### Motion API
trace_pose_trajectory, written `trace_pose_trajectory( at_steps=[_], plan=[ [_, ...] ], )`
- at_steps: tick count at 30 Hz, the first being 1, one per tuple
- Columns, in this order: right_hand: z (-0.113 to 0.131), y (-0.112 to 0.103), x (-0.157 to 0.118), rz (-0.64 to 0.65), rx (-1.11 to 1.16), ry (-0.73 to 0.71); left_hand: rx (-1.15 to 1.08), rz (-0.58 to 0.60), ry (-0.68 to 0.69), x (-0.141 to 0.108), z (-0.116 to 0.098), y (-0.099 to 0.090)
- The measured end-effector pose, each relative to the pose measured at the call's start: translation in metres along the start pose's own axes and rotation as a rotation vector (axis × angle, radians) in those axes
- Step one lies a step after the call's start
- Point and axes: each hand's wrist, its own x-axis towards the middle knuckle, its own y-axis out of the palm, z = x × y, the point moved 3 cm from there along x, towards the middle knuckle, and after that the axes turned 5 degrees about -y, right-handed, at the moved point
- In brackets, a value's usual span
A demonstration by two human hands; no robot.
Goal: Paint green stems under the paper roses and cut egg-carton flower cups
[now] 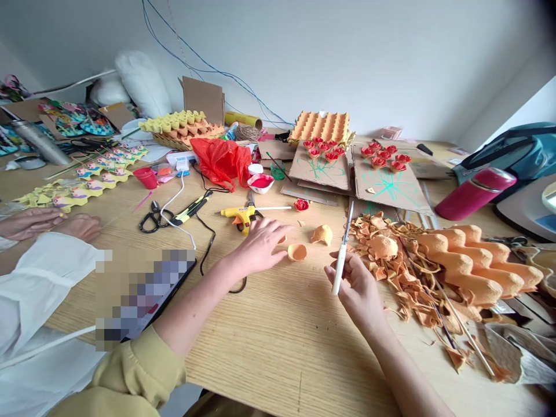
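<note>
White-handled knife (341, 255) sits in the right grip (361, 292), whose fingers and thumb are closed on the handle; its long axis runs away from the person, blade tip farthest, leaning slightly right. Left grip (259, 246), left of the knife, has its fingers spread apart above the surface (260, 359). One orange cup (297, 252) lies just beside its fingertips, contact unclear; carton scraps (402, 284) lie to the right grip's right.
</note>
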Motion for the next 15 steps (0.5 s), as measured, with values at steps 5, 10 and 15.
trace_pose_trajectory(
  at_steps=[5, 10, 15],
  plan=[
    [0.003, 0.002, -0.001, 0.006, -0.015, -0.017, 0.119, 0.103, -0.044, 0.004, 0.011, 0.0],
    [0.002, 0.004, -0.001, 0.026, 0.004, -0.025, 0.104, 0.146, -0.096, 0.013, 0.015, 0.009],
    [0.004, 0.003, -0.001, 0.012, 0.01, -0.034, 0.006, 0.125, -0.105, 0.014, 0.012, 0.0]
  ],
)
